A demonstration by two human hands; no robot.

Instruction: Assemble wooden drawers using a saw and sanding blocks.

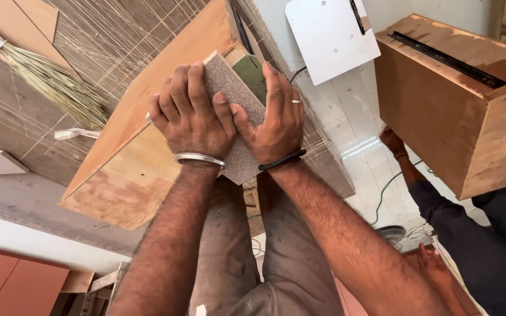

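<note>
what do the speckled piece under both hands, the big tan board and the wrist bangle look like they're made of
Speckled piece: seemingly laminate-faced board, matte grey granular face, pale wooden edge. Tan board: likely plywood, unfinished, blotchy brown veneer. Bangle on left hand: shiny silver metal. Right hand also presses the piece.

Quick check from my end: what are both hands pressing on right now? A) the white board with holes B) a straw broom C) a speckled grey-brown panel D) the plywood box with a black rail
C: the left hand and the right hand lie side by side, flat on the speckled grey-brown panel; the straw broom lies apart, untouched.
</note>
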